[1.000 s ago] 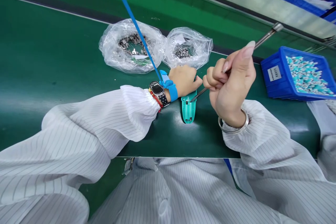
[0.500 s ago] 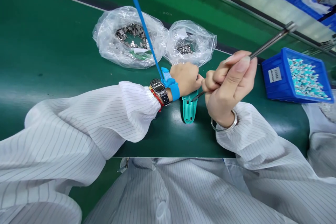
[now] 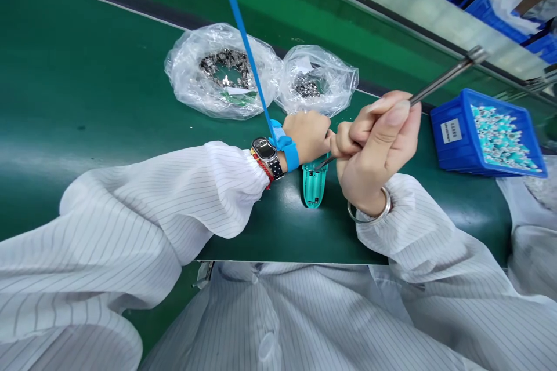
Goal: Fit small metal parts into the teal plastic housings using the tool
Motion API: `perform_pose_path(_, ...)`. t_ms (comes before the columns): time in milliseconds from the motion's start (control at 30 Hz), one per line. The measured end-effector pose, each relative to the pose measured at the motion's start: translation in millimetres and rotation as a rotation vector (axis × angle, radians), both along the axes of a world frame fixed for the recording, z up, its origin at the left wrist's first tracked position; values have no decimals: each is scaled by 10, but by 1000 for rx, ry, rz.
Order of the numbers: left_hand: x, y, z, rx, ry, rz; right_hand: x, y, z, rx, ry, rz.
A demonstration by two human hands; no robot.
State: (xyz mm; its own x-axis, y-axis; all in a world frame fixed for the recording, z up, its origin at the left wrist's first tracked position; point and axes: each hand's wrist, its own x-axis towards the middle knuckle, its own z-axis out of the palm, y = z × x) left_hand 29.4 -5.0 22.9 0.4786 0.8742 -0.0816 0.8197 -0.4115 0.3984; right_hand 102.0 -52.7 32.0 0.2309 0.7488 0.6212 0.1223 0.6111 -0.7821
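Observation:
A teal plastic housing point(image 3: 314, 189) with small dark metal contacts inside lies on the green bench, its rounded end toward me. My left hand point(image 3: 308, 134), wearing a blue wrist strap, is curled over its far end; most of those fingers are hidden. In my right hand point(image 3: 378, 148) is a pair of metal tweezers point(image 3: 444, 78), gripped between thumb and fingers. Their rear end points up to the right, and the dark tip reaches down into the housing near one contact. Whether the tip pinches anything is too small to tell.
Behind my hands lie two open clear plastic bags, a larger one point(image 3: 183, 69) and a smaller one point(image 3: 343, 78), with small metal parts. A blue bin point(image 3: 455, 151) of teal-and-white pieces stands at the right. The blue strap cord point(image 3: 243, 35) runs upward from my left wrist.
The view has shifted slightly, so bags and bin appear a little lower. Both hands keep their grips, and the tweezers' tip stays at the housing with only a slight shift.

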Motion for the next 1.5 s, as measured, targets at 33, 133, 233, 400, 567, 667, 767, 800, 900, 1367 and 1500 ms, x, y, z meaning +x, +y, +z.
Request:
perform_pose_path(33, 0, 0, 6, -5, 0, -3, -1, -3, -11, -13, -13, -4)
perform_pose_path(133, -4, -1, 17, -11, 0, -4, -15, -5, -34, -35, -25, -14)
perform_pose_path(233, -7, 12, -6, -6, -7, -10, -50, -5, -24, -29, 32, 10)
perform_pose_path(400, -13, 41, -73, 15, -25, -27, -110, -10, 21, 58, 153, 82)
perform_pose_path(567, -31, 4, -58, 29, -41, -43, -120, -10, -9, 67, 112, 38)
perform_pose_path(667, -33, 1, -49, 3, -41, -28, -126, -29, -60, 92, 124, 32)
perform_pose_path(767, -31, 23, -61, 4, -58, -36, -141, -66, -113, 82, 83, 26)
perform_pose_path(800, -33, 31, -64, 4, -60, -39, -145, -77, -126, 73, 59, 20)
perform_pose_path(900, -43, 40, -71, 16, -64, -58, -136, -96, -115, 105, 43, 44)
perform_pose_path(1367, 29, 44, -163, 154, -124, 15, -37, -545, 10, 47, 73, 185)
perform_pose_path(1500, 23, 38, -147, 147, -119, 13, -58, -540, -27, 39, 44, 177)
